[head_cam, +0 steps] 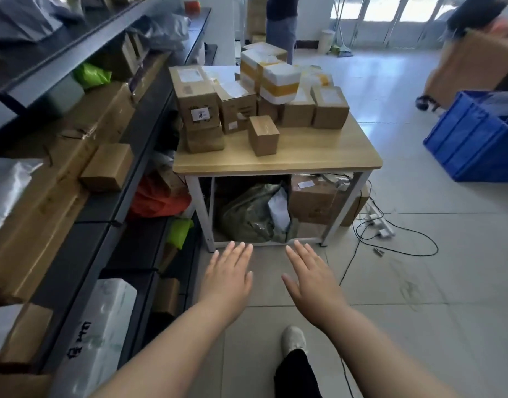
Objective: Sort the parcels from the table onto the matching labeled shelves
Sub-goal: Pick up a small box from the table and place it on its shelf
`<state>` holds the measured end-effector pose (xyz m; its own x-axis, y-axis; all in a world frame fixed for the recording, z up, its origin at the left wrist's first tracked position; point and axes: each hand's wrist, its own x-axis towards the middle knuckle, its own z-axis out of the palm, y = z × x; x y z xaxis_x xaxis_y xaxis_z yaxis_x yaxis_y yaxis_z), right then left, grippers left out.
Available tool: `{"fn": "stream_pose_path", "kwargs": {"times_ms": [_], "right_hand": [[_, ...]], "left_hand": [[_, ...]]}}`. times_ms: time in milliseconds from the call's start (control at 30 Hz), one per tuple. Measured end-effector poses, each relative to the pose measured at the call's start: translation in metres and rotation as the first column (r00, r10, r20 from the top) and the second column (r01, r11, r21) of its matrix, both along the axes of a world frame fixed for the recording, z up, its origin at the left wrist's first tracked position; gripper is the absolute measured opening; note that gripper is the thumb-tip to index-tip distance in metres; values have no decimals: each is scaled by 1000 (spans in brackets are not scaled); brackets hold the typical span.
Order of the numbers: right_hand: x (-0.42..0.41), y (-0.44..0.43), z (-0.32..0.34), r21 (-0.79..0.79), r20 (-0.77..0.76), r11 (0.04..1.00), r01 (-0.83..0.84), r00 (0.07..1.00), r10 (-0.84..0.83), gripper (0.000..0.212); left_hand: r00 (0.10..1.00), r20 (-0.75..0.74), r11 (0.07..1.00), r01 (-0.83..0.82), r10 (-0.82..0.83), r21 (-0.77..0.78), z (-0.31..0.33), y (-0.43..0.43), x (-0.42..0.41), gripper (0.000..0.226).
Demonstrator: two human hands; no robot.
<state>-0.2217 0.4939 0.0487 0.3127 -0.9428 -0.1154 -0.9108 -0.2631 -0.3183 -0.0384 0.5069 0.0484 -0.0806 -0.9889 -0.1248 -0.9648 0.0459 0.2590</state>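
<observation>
- Both hands empty, fingers spread flat: left hand [228, 275], right hand [310, 278], held out low, well short of the table [319, 156].
- Parcels [264, 104] piled at the table's far side; one small box [263, 135] alone near the front, apart from the pile.
- Shelves [109, 156] along the left, already crowded.
- Risk: white wrapped parcel [280, 83] perched on top, likely to topple if a lower box gets pulled.
- Risk: cables [390, 237] on the floor, a possible trip.
- Shelf labels mostly unreadable; misplacing likely.
</observation>
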Motion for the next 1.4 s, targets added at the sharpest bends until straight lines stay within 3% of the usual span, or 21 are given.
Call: {"fn": "stream_pose_path", "kwargs": {"times_ms": [367,600,1067,1267,1400], "right_hand": [[-56,-220,48,-35,-18,996,-79,997,79,59],[-46,-300,45,-12,13,990,-139,990,139,59],[16,-478,21,106,28,993,-51,998,48,61],[46,-528,-8,168,132,986,0,991,-23,60],[43,-539,-30,203,164,978,-50,986,16,61]], "left_hand": [[993,12,989,-116,118,-87,39,-197,-43,57],[980,-5,974,-198,199,-113,49,-275,-35,57],[974,-138,982,-167,178,87,-7,-448,23,56],[982,-167,984,-61,89,165,-19,-513,35,57],[954,-275,961,-46,124,273,-26,-525,24,60]]}}
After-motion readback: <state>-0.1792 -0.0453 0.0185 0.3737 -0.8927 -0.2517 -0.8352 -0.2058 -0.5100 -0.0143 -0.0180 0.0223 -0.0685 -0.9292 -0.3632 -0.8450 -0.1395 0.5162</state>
